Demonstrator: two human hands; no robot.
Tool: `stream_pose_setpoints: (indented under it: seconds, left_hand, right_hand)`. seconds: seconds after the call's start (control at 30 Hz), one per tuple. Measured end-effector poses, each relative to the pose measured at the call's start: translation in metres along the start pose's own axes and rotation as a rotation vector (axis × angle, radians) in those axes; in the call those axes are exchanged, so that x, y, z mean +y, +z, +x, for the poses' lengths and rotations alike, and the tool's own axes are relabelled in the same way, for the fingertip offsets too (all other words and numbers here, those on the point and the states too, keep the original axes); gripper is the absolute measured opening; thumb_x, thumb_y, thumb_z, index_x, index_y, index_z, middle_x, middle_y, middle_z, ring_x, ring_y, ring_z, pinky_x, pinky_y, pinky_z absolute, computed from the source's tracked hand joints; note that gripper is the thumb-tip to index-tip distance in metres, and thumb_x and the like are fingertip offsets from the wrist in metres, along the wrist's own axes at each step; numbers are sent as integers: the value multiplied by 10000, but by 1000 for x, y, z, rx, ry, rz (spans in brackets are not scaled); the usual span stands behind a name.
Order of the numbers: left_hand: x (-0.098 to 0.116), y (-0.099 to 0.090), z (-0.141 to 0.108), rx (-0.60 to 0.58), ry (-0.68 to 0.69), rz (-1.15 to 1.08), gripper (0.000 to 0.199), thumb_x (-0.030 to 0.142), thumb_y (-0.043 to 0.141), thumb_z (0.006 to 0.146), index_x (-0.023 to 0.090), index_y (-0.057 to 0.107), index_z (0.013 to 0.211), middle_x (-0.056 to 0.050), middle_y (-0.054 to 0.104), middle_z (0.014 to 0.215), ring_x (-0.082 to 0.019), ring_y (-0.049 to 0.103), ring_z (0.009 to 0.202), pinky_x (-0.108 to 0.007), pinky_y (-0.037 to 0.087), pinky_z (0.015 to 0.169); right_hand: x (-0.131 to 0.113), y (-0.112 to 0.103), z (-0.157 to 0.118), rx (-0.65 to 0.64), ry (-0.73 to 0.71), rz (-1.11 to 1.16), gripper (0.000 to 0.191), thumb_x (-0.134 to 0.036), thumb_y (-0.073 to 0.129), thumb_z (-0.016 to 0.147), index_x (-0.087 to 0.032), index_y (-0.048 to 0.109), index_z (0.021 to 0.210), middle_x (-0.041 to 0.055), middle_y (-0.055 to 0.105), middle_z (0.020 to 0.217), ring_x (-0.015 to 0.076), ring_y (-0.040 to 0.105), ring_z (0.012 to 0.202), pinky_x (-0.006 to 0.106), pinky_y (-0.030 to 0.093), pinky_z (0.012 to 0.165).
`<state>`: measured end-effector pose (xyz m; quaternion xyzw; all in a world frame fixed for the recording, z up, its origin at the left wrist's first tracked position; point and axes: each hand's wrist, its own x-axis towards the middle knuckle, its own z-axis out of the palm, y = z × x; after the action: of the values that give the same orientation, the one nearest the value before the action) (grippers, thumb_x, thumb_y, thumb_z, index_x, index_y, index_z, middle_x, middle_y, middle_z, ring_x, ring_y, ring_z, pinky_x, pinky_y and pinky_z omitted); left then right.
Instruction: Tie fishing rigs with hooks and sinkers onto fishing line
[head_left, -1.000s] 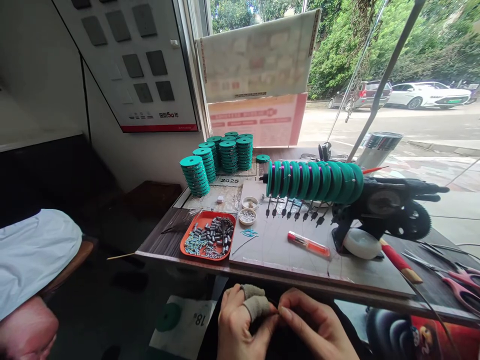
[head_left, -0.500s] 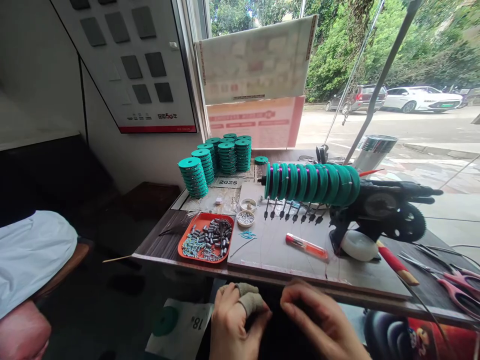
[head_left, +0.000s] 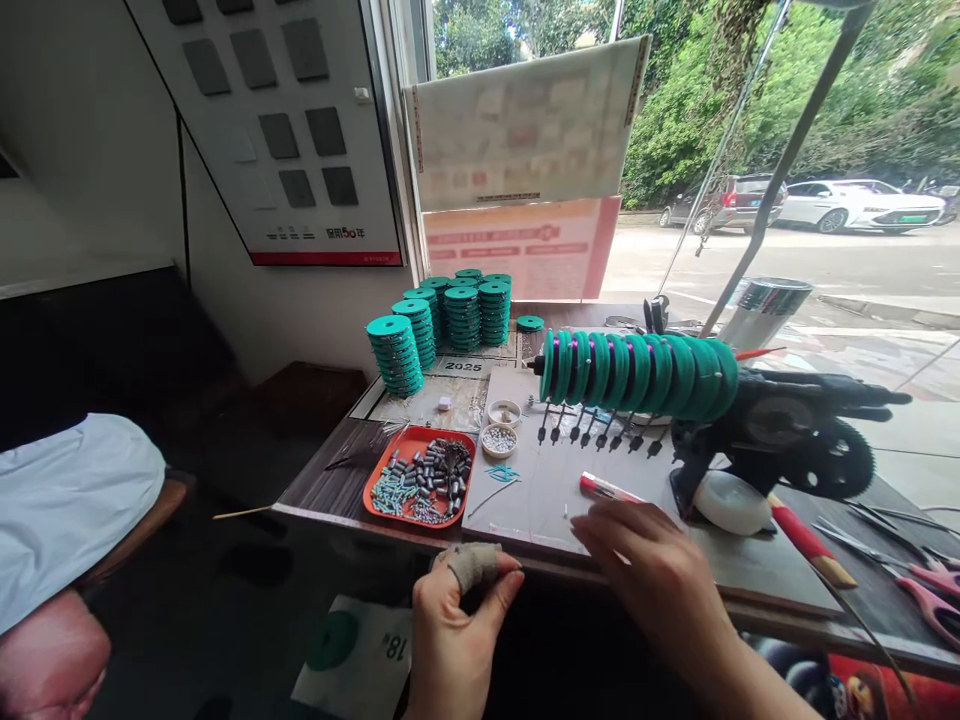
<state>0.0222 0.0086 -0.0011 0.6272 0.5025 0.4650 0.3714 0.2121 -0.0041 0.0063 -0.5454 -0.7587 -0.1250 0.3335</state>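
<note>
My left hand [head_left: 466,615], with fabric wraps on its fingers, is in front of the table edge, thumb and index finger pinched together; what they hold is too small to make out. Over the front of the grey board [head_left: 540,500] is my right hand [head_left: 645,555], its fingers bent and partly blurred, partly covering the red-capped tube [head_left: 607,488]. Whether the right hand holds anything cannot be seen. A row of green discs [head_left: 637,372] is mounted on the black geared device [head_left: 787,415]. The orange tray [head_left: 367,495] holds dark cylinders and small metal pieces.
Stacked green spools [head_left: 395,355] stand at the back left. Two small white cups, one with beads [head_left: 499,439], sit beside the tray. Scissors [head_left: 930,600] and a red-handled tool [head_left: 806,535] lie at right. Another person's leg [head_left: 52,650] shows at far left.
My right hand has risen from below the table edge to over the board and tube. My left hand remains pinched, slightly turned. The whole view has shifted a little.
</note>
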Motion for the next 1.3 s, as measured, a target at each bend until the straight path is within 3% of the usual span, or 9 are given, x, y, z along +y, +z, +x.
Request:
stream_pose_setpoints:
  seconds: [0.13, 0.3, 0.43, 0.7, 1.0, 1.13, 1.3]
  left_hand:
    - [4, -1, -6, -26, 171, 21, 59, 262, 680, 721, 211, 710, 714, -8, 697, 680, -167, 660, 659, -248, 532, 632]
    - [3, 0, -13, -42, 335, 67, 19, 233, 696, 710, 230, 714, 713, 3, 685, 673, -160, 649, 646, -243, 512, 606]
    - [-3, 5, -17, 32, 279, 31, 83, 308, 694, 711, 235, 713, 675, -7, 686, 656, -176, 628, 647, -272, 491, 620]
    - [-5, 6, -23, -44, 245, 13, 164, 336, 647, 750, 212, 680, 648, -13, 652, 622, -169, 602, 628, -267, 465, 603]
    - [-18, 11, -32, -104, -29, -175, 107, 311, 697, 693, 207, 717, 681, -19, 684, 667, -158, 637, 642, -222, 504, 623]
    - [-17, 10, -33, -82, 12, -117, 153, 354, 695, 689, 203, 713, 666, -30, 669, 659, -168, 622, 633, -240, 495, 601]
    - [-14, 11, -32, -36, 89, -42, 241, 441, 672, 698, 211, 697, 630, -23, 656, 637, -175, 614, 623, -270, 485, 616]
  right_hand:
    - [-27, -18, -16, -10, 39, 276, 139, -179, 489, 889, -197, 609, 821, 13, 654, 738, 135, 589, 628, 260, 419, 618]
    - [-38, -11, -26, -64, 44, 475, 98, -133, 512, 865, -215, 563, 849, 6, 628, 735, 132, 567, 646, 243, 441, 629]
    - [-39, -3, -31, -102, 108, 625, 132, -151, 438, 896, -229, 530, 842, 19, 603, 736, 144, 561, 685, 237, 454, 612]
    - [-47, 0, -36, -138, 323, 697, 180, -323, 469, 892, -233, 581, 784, -7, 570, 658, 118, 553, 559, 201, 418, 513]
    - [-53, -4, -35, -120, 438, 757, 197, -332, 500, 858, -218, 590, 725, -7, 584, 632, 120, 546, 549, 213, 394, 498]
    - [-56, -2, -35, -127, 480, 807, 195, -342, 507, 847, -213, 590, 727, 3, 628, 665, 131, 570, 592, 217, 435, 555]
    - [-56, 2, -37, -177, 476, 758, 261, -372, 449, 865, -204, 581, 716, -5, 604, 612, 127, 553, 551, 211, 407, 513]
